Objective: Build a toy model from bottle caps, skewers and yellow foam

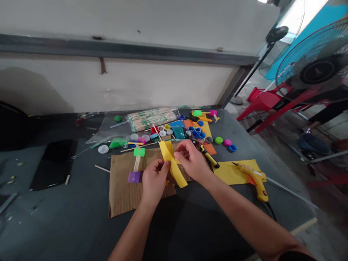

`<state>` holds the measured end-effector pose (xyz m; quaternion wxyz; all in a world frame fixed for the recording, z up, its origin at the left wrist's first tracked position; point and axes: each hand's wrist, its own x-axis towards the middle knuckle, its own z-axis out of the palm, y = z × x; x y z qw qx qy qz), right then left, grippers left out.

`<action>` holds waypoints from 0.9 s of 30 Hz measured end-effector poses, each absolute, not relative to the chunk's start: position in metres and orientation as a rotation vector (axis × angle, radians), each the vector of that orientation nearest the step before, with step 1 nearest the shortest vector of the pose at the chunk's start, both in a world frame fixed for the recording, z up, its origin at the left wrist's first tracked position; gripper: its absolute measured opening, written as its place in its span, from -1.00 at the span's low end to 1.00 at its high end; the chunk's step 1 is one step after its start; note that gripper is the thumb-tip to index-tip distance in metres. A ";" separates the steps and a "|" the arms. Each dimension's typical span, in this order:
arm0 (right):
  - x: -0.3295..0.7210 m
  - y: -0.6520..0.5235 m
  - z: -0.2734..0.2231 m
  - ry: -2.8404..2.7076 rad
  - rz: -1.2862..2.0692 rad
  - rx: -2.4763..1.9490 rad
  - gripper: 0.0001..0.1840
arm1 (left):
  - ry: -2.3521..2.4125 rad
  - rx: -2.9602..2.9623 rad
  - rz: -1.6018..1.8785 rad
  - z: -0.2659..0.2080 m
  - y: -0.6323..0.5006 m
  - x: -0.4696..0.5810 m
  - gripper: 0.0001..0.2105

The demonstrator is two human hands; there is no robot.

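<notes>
Over a piece of corrugated cardboard [122, 198], my left hand [154, 179] pinches a yellow strip [175, 172], which looks like paper or foam. My right hand [195, 161] is closed on a folded part of the same strip, at its right side. A thin wooden stick [157, 132] sticks up at the strip's top end; how it joins the strip is hidden. Left of my left hand lies a small assembly of sticks with a green cap [139, 151] at one end and a purple block [134, 177] at the other.
A yellow glue gun [252, 174] lies on a yellow sheet [226, 172] at right. Behind my hands are bagged wooden sticks [153, 118] and several coloured bottle caps [197, 131]. A black phone [54, 164] lies at left. A fan [318, 71] stands beyond the table's right edge.
</notes>
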<state>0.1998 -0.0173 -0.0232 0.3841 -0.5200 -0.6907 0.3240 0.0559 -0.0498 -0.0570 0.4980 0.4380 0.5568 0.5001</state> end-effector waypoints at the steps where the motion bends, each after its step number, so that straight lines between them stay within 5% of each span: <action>1: 0.200 -0.018 -0.022 -1.796 0.772 -1.304 -0.85 | 1.343 1.063 1.215 -0.058 -0.050 0.057 -0.73; 11: 0.215 -0.026 -0.008 -2.328 -0.007 -1.304 -0.84 | 1.651 1.821 1.276 -0.030 -0.068 0.049 -0.59; 14: 0.218 -0.032 -0.011 -2.549 -0.181 -1.188 -0.80 | 1.586 2.233 1.100 -0.026 -0.072 0.038 -0.73; 27: 0.234 -0.057 -0.059 -2.691 -0.003 -0.987 -0.83 | 1.846 2.349 0.855 -0.070 -0.125 0.015 -0.86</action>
